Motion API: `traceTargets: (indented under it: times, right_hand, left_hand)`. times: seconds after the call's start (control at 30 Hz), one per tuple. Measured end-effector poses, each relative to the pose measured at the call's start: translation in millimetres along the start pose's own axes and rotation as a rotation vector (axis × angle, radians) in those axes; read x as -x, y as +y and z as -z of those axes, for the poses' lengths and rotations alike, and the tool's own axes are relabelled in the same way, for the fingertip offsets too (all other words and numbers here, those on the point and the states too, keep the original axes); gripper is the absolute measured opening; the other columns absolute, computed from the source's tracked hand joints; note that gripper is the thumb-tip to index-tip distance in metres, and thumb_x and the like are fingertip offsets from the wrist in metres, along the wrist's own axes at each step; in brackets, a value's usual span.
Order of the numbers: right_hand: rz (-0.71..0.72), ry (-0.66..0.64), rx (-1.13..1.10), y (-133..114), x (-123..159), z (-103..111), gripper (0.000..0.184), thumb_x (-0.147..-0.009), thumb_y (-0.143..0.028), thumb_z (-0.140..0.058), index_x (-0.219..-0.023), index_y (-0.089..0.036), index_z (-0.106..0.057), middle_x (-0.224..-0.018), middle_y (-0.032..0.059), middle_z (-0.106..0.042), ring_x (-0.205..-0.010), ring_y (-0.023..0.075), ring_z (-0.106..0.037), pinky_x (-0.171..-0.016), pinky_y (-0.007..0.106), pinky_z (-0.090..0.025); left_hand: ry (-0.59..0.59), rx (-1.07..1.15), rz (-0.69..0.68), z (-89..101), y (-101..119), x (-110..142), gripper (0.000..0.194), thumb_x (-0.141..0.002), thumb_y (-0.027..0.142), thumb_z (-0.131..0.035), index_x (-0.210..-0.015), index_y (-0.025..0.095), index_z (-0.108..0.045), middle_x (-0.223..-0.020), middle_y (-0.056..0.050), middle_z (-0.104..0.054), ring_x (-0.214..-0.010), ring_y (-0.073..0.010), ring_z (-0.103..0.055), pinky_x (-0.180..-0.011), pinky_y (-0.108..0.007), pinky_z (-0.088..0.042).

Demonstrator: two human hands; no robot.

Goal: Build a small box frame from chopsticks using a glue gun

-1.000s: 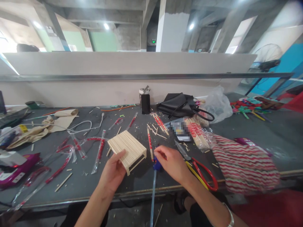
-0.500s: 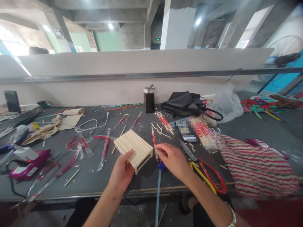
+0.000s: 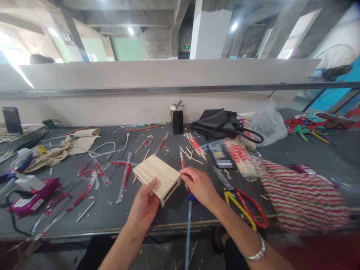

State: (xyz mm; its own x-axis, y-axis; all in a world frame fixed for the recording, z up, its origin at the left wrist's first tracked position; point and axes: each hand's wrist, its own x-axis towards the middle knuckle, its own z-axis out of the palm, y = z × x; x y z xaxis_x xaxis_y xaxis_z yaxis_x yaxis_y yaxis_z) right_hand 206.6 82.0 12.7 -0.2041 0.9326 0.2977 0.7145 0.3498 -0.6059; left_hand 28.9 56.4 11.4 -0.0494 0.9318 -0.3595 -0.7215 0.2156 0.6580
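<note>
ok, we have the slatted stick platform (image 3: 156, 174) in our left hand (image 3: 146, 204), held over the dark bench (image 3: 109, 221), slightly left of frame centre; take it as clock centre, twelve pointing away from us. left comes in from seven o'clock, pinching the near edge, thumb on top, other fingers underneath. short legs show at the near and right corners, crossbar between them. our right hand (image 3: 200, 186) is at three, fingers curled, tips close together at the platform's right corner; can't tell if they grip the corner or something thin. just beside it at four, a blue tool (image 3: 192, 197), partly hidden, its translucent rod (image 3: 189, 225) running toward us past the bench edge. farther out at four: red handle (image 3: 262, 210) and yellow handle (image 3: 244, 209). striped cloth (image 3: 306, 195) well out at three. black phone (image 3: 177, 123) stands upright at one, black bag (image 3: 215, 123) right of it. at nine, a clear wrapper with red print (image 3: 126, 177); white cable (image 3: 107, 153) at ten.
</note>
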Motion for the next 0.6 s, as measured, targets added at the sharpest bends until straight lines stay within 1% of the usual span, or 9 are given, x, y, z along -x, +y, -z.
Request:
traceTargets:
  times: [0.13,0.33,0.4,0.53,0.6]
  right_hand:
    - [-0.004,0.015,-0.008,2.6,-1.6,-2.0,0.017,-0.088,-0.017,-0.052,-0.091,-0.022,-0.067,-0.094,0.0023,-0.072,-0.089,0.0169,-0.065,-0.081,0.027,-0.045]
    - [-0.009,0.022,0.006,1.8,-1.8,-2.7,0.017,-0.088,-0.017,-0.052,-0.091,-0.022,-0.068,-0.094,0.0022,-0.072,-0.089,0.0169,-0.065,-0.081,0.027,-0.045]
    - [-0.011,0.021,0.009,1.2,-1.6,-2.3,0.017,-0.088,-0.017,-0.052,-0.091,-0.022,-0.068,-0.093,0.0020,-0.072,-0.089,0.0170,-0.065,-0.081,0.027,-0.045]
    - [-0.018,0.023,0.017,0.4,-1.4,-2.1,0.017,-0.088,-0.018,-0.051,-0.091,-0.023,-0.068,-0.092,0.0017,-0.072,-0.087,0.0168,-0.065,-0.080,0.027,-0.045]
    - [-0.019,0.025,0.020,0.3,-1.2,-2.2,0.017,-0.088,-0.018,-0.051,-0.091,-0.023,-0.068,-0.092,0.0016,-0.073,-0.087,0.0166,-0.065,-0.079,0.027,-0.045]
  left_hand:
    - [-0.059,-0.013,0.008,4.5,2.7,0.8,0.024,-0.085,0.008,-0.055,-0.107,0.007,-0.065,-0.098,-0.012,-0.074,-0.090,-0.0217,-0.071,-0.085,-0.031,-0.058]
    - [-0.059,-0.022,0.038,6.0,9.7,9.5,0.028,-0.084,0.007,-0.054,-0.109,0.011,-0.066,-0.101,-0.010,-0.074,-0.091,-0.0195,-0.070,-0.081,-0.026,-0.058]
    - [-0.064,-0.027,0.048,5.8,12.4,13.0,0.030,-0.083,0.006,-0.054,-0.111,0.012,-0.066,-0.102,-0.010,-0.074,-0.093,-0.0201,-0.070,-0.082,-0.027,-0.058]
    - [-0.106,-0.032,0.082,7.1,18.0,17.8,0.033,-0.082,0.005,-0.053,-0.112,0.013,-0.066,-0.106,-0.010,-0.072,-0.103,-0.0224,-0.066,-0.088,-0.031,-0.056]
    - [-0.103,-0.045,0.108,9.1,21.2,19.2,0.033,-0.082,0.005,-0.052,-0.110,0.015,-0.067,-0.109,-0.010,-0.072,-0.107,-0.0223,-0.064,-0.090,-0.032,-0.054]
